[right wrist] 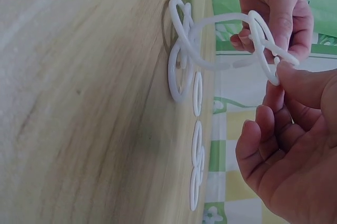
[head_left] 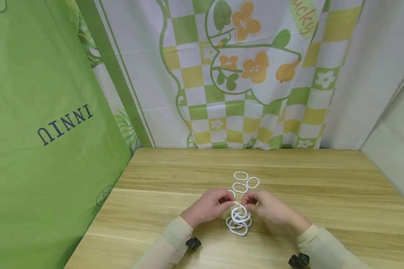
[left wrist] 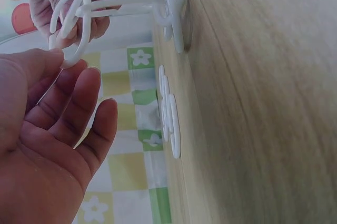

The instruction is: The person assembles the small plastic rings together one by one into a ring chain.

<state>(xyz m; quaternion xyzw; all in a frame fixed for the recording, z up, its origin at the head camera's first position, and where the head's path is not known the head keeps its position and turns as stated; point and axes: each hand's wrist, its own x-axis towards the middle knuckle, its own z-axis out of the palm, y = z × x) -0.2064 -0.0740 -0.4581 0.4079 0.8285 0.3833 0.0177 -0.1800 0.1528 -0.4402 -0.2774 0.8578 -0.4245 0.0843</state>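
Observation:
My left hand (head_left: pixel 208 206) pinches a white plastic chain link (left wrist: pixel 87 37) between thumb and fingertips. Facing it, my right hand (head_left: pixel 272 209) pinches another white link (right wrist: pixel 256 42), also by thumb and fingertips. The two held links cross each other just above the table. A further link runs from them down to a small heap of joined white links (right wrist: pixel 174 79), which lies on the table below and between the hands. In the head view, fingers partly cover the held links, so where their gaps meet cannot be told.
Beyond the hands, several loose white links (head_left: pixel 240 172) lie flat on the wooden table (head_left: pixel 148 213); one is partly covered by the left hand. A patterned curtain (head_left: pixel 195 86) hangs at the table's far edge, and a green cloth (head_left: pixel 54 179) hangs along the left side.

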